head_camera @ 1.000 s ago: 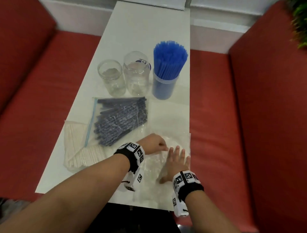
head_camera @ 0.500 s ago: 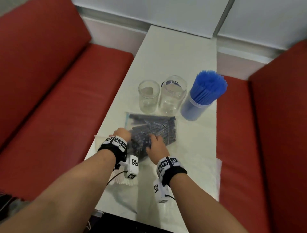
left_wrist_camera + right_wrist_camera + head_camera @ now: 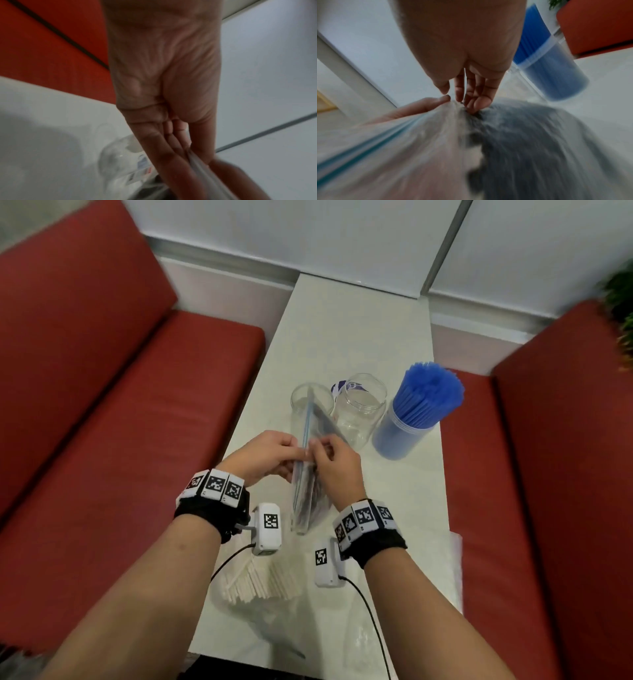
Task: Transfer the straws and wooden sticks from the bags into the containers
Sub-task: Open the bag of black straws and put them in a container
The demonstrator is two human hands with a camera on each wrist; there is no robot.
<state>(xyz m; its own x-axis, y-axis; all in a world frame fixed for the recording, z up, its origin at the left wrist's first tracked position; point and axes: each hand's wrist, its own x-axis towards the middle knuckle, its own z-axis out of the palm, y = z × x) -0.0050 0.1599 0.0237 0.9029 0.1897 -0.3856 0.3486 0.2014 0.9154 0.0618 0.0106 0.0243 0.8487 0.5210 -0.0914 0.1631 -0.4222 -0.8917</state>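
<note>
A clear zip bag of dark straws (image 3: 310, 494) (image 3: 522, 142) stands on edge over the white table (image 3: 359, 330), its blue zip strip on the left side. My left hand (image 3: 274, 453) (image 3: 193, 155) pinches the bag's left lip. My right hand (image 3: 334, 460) (image 3: 462, 100) pinches the right lip at the same spot. Two clear jars (image 3: 310, 405) (image 3: 361, 409) stand just behind the bag. A bag of pale wooden sticks (image 3: 263, 580) lies on the table under my wrists.
A clear tub packed with blue straws (image 3: 416, 412) (image 3: 547, 60) stands right of the jars. An empty clear bag (image 3: 394, 628) lies at the near right edge of the table. Red bench seats (image 3: 130, 440) flank the narrow table on both sides.
Both hands left the empty bag, moved to the bag of dark straws lying flat, and now hold it lifted on edge by its zip opening. The view has tilted up.
</note>
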